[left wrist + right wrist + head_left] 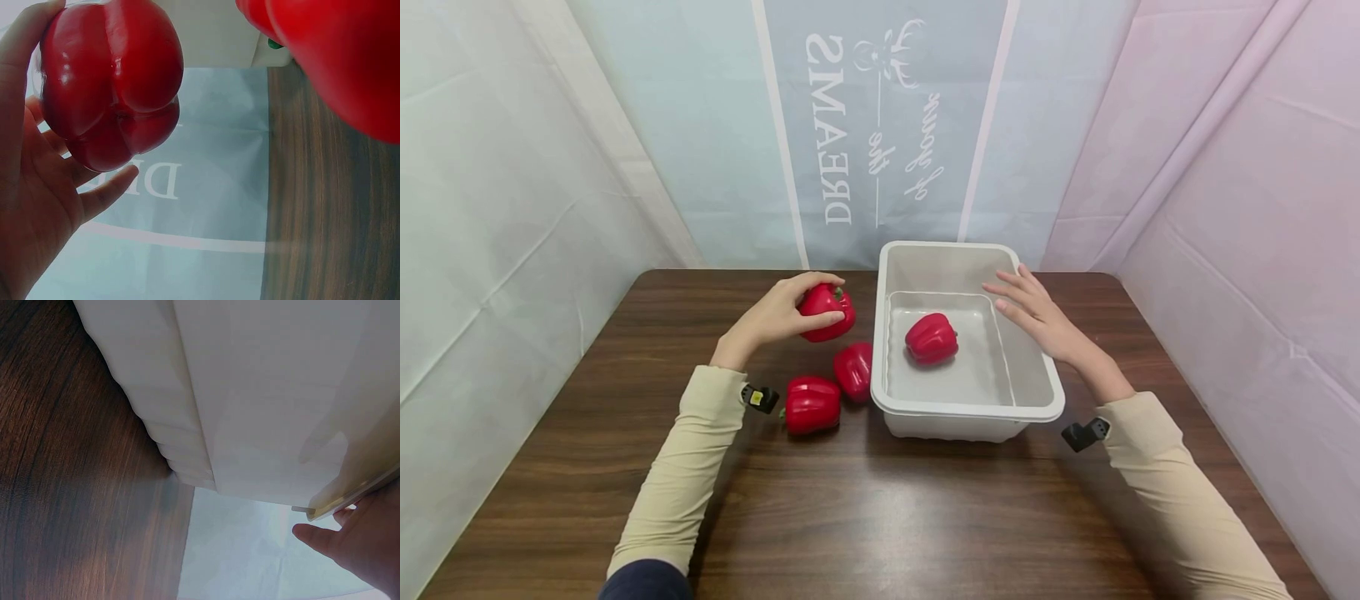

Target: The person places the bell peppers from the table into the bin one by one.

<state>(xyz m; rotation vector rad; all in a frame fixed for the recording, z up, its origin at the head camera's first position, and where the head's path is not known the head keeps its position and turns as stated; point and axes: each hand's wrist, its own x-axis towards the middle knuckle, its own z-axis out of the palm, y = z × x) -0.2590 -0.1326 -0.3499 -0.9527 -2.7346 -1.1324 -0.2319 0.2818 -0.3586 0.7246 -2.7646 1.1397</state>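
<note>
My left hand (782, 312) grips a red bell pepper (827, 313) with a green stem, left of the white plastic tub (891, 409). In the left wrist view the fingers and thumb curve round that pepper (112, 81), held up off the table. Two more red peppers lie on the table below it: one by the tub wall (853, 371), another nearer me (812, 405). Inside the tub a red pepper (932, 339) rests on its side. Over the tub's right rim, my right hand (1037, 317) has its fingers spread and holds nothing; the right wrist view shows it beside the rim.
The brown wooden table (880, 517) carries everything. A pale blue printed cloth (880, 125) hangs along the back edge. White fabric walls (497, 275) stand at the left and right sides. Wrist cameras (1086, 434) are strapped to both sleeves.
</note>
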